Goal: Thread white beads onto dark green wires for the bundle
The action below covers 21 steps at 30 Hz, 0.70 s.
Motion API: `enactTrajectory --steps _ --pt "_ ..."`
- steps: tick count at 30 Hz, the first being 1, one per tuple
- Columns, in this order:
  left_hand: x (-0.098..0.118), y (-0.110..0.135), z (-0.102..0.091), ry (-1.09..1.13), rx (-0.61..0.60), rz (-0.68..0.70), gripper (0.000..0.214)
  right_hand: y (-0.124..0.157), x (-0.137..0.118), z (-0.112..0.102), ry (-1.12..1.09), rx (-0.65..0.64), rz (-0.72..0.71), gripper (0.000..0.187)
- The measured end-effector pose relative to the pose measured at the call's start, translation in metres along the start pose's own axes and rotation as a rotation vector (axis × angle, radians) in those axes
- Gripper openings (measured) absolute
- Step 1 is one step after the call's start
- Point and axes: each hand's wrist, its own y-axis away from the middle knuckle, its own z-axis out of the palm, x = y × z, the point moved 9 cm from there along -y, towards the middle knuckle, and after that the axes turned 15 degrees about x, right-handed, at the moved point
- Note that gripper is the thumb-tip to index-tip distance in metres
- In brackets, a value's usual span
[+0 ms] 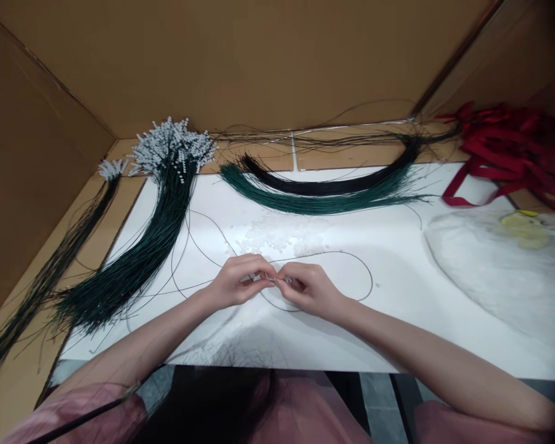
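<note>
Over the white board, my left hand [243, 279] and my right hand [311, 287] meet with fingertips pinched together. Both are closed on a thin dark wire [371, 279], which loops out to the right and trails away to the left. Tiny pale bits show at the fingertips, too small to make out fully. Just beyond my hands lie scattered small white beads [277, 233]. To the left rests a thick bundle of green wire stems [152, 246] topped with white bead clusters [171, 145].
A smaller beaded bundle [69, 253] lies far left. Behind my hands are bundles of black wires [305, 185] and green wires [314, 205]. Red ribbon [490, 148] is heaped at the back right, above a clear plastic bag [494, 271]. Cardboard walls [259, 61] surround the white board [388, 339].
</note>
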Motion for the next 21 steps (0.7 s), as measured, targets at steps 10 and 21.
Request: enactTrajectory --steps 10,21 --pt "-0.0004 -0.0002 -0.0020 0.019 0.024 -0.012 0.010 -0.0013 -0.0012 -0.0009 0.004 0.010 -0.006 0.010" --pt "0.0018 -0.0018 -0.0040 0.030 0.048 -0.003 0.013 -0.0007 -0.0005 -0.0013 -0.005 0.018 -0.004 0.010"
